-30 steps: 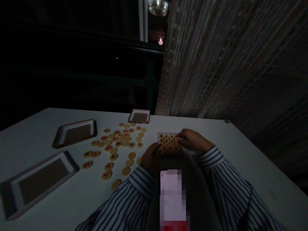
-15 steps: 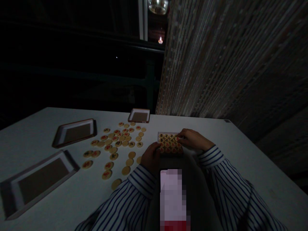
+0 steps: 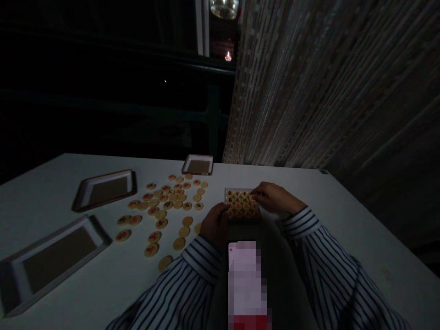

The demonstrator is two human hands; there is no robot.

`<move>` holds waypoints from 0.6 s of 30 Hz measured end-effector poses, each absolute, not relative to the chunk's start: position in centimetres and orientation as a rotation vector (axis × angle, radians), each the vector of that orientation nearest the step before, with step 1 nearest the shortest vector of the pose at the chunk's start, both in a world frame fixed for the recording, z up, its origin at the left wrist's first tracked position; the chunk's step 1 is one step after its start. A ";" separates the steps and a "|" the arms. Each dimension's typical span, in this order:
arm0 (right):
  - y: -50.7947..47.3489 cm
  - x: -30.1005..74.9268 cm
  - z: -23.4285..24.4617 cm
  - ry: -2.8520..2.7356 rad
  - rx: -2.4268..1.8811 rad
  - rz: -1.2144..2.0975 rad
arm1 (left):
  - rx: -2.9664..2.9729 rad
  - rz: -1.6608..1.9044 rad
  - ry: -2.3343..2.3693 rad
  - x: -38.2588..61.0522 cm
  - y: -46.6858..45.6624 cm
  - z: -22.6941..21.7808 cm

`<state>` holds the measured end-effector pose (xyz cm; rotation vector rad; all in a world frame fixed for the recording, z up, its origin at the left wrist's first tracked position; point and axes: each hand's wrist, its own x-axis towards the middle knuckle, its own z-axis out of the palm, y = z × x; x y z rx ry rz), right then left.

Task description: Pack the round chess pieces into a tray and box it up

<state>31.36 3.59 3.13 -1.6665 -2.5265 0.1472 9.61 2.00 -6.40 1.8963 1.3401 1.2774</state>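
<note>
A small box [image 3: 237, 189] of round Chinese chess pieces [image 3: 244, 206] is on the table's near edge, its pieces laid flat in rows with black characters at the back and red in front. My left hand [image 3: 216, 222] is closed at the box's left side, thumb and fingers against its edge. At the back right corner my right hand [image 3: 275, 197] is pinched, its fingertips on a chess piece there, which they mostly cover. Many loose chess pieces [image 3: 167, 205] are scattered to the left, some face up, others blank side up.
Three shallow trays stand left and back: a large one [image 3: 99, 231] in front, a brown-rimmed one [image 3: 132, 176] behind it, and a smaller one [image 3: 197, 157] at the far edge. A lit phone [image 3: 242, 275] is below the box. A string curtain [image 3: 292, 91] hangs behind the white table [image 3: 343, 215].
My right fingertips have shifted slightly left and back over the box's back right corner. The left hand stays at the box's side, and the view has moved a little.
</note>
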 end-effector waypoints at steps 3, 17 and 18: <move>3.6 31.3 2.9 -2.540 -1.655 0.129 | 1.895 1.280 1.342 9.7 2.0 -6.6; 3.4 31.1 3.4 -2.604 -1.641 0.160 | 1.863 1.293 1.331 9.7 2.1 -6.9; 3.4 31.1 3.4 -2.604 -1.645 0.163 | 1.857 1.288 1.333 9.7 2.1 -6.9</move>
